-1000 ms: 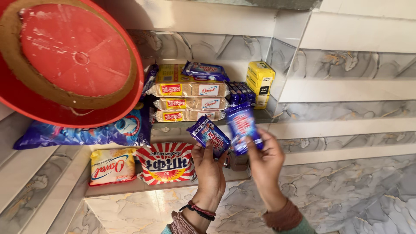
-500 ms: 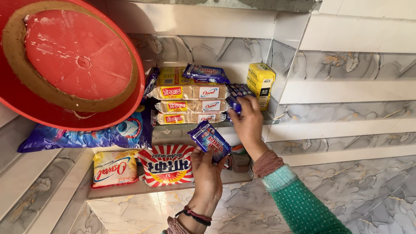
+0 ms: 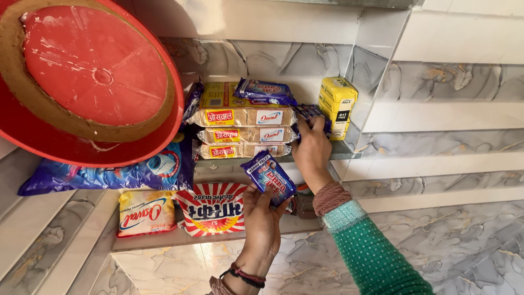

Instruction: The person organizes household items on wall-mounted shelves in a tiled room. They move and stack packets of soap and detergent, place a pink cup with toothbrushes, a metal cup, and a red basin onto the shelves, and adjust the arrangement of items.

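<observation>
- Head view, looking up into a marble-tiled wall niche with two shelves.
- I see the left hand (image 3: pixel 261 218) raised below the upper shelf (image 3: pixel 344 154), fingers and thumb closed on a blue-and-red packet (image 3: pixel 270 177), which is tilted and held in the air in front of the shelf edge.
- The right hand (image 3: pixel 310 148) is up on the upper shelf, fingers curled over a row of dark blue packets (image 3: pixel 311 113). I read it as closed on them, though the back of the hand hides the contact.
- That row sits between a stack of tan soap bars (image 3: pixel 243 133) on its left and yellow boxes (image 3: pixel 338 104) on its right.
- One more blue packet (image 3: pixel 266 91) lies flat on top of the tan stack.
- Lower shelf: a red-and-white striped bag (image 3: pixel 210 207), with a yellow bag (image 3: pixel 144 212) just beside it.
- A large blue detergent bag (image 3: pixel 109 172) lies at the left, partly under a red plastic tub (image 3: pixel 82 82) that fills the upper left corner.
- The right arm wears a green dotted sleeve (image 3: pixel 374 257); the left wrist carries thread bands (image 3: pixel 243 273).
</observation>
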